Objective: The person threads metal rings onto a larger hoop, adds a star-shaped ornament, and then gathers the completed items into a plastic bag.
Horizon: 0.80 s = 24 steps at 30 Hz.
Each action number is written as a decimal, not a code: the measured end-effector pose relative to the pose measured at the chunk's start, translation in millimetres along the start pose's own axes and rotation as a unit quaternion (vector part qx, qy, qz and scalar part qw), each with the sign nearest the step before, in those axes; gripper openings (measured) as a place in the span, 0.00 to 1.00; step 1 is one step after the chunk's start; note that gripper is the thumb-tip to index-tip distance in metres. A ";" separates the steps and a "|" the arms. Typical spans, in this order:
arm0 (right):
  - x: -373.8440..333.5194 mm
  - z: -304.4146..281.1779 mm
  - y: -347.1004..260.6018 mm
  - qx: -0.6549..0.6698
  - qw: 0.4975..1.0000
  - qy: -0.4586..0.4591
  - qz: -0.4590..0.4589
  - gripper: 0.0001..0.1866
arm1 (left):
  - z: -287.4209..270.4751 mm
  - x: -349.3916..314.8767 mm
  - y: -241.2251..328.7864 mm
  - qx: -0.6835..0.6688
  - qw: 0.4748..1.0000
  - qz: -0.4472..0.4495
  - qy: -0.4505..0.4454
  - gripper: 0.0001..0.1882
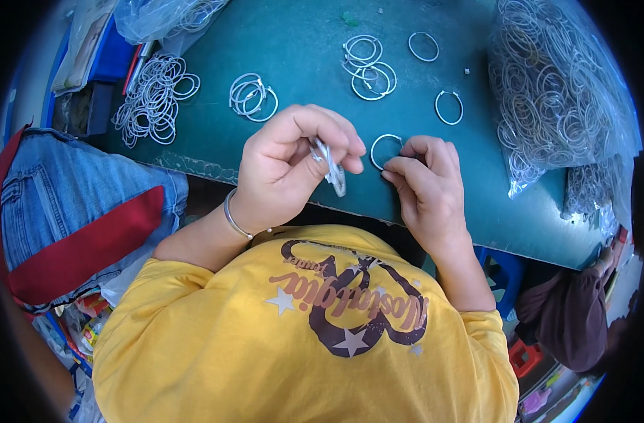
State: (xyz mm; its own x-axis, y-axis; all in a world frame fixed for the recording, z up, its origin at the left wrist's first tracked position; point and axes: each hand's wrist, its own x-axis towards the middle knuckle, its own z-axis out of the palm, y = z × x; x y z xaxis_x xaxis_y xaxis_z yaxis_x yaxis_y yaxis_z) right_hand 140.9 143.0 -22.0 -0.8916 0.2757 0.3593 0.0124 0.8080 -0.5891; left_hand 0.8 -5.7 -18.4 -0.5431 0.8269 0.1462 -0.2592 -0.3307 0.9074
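Projecting leftward from right hand [429, 189], gray ring [371, 151]

Your desk [294, 42] is blue-green, its near edge scuffed pale on the left. A green scrap [349, 18] lies near its far side, and a small white bit [467, 70] sits farther right. To your far left you have a blue bin [113, 56] beside some papers [82, 46], with a dark box [89, 106] just below them. Nearer you on that side is blue denim [89, 190] with a red band [89, 247] slanting across it. To your lower right, you can see another person's dark sleeve [572, 317] and a red object [525, 358], its kind unclear.
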 end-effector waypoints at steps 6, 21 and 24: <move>-8.6 -1.2 -1.3 0.312 0.937 0.039 0.152 0.03 | -1.1 -1.9 -3.9 0.211 0.975 0.064 -0.042 0.15; -6.7 2.0 -7.7 0.290 0.947 0.079 0.118 0.09 | 5.5 -3.9 -7.8 0.086 0.993 -0.078 -0.030 0.05; -3.1 -2.5 -10.2 0.270 0.954 0.082 0.099 0.09 | 5.1 -2.9 -7.0 0.089 0.992 -0.088 -0.026 0.05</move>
State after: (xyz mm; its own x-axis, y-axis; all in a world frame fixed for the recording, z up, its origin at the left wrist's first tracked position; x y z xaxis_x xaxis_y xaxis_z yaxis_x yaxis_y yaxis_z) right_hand 144.6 135.2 -15.3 -0.8130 0.5084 0.2838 -0.1005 0.3576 -0.9285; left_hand 8.3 -3.5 -23.2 -0.4585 0.8887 -0.0040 -0.1983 -0.0979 0.9752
